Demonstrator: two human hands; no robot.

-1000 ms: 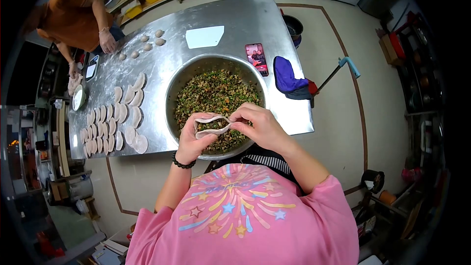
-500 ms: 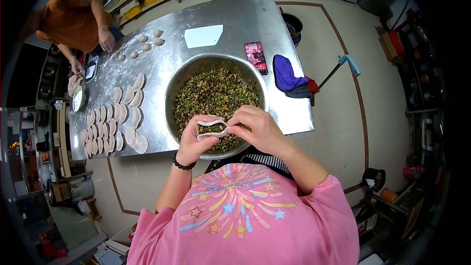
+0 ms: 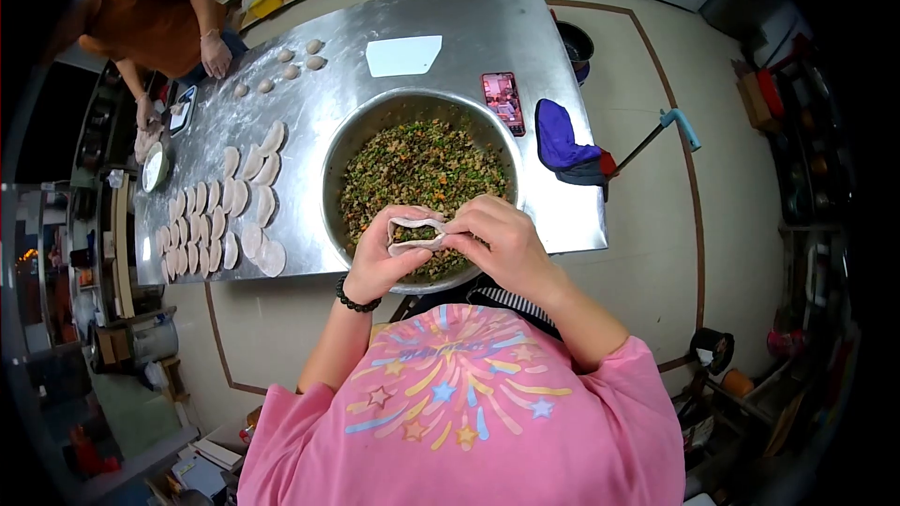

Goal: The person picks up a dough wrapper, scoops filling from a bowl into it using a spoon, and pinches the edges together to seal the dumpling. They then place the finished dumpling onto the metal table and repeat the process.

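A pale dumpling wrapper [image 3: 419, 245] with chopped filling inside is held over the near rim of a large metal bowl [image 3: 330, 164]. My left hand [image 3: 382, 258] curves around its left side, thumb below and fingers above, with a dark bead bracelet at the wrist. At the right end of the wrapper, my right hand [image 3: 497, 242] pinches the edges together between thumb and fingers. The wrapper's middle gapes, showing the filling. Green, brown and orange chopped filling [image 3: 422, 164] fills much of the bowl.
On the metal table [image 3: 309, 117], rows of shaped dumplings [image 3: 202, 230] lie left, beside flat wrappers [image 3: 271, 259]. Several dough balls [image 3: 291, 71], a white sheet [image 3: 403, 55], a phone [image 3: 503, 103] and a purple cloth [image 3: 564, 141] are farther off. A co-worker [image 3: 155, 19] stands at the far left.
The view has shifted slightly, so the table and bowl appear a little higher and farther right. Both hands still hold the wrapper, its right end pinched. The co-worker's hand has moved slightly.
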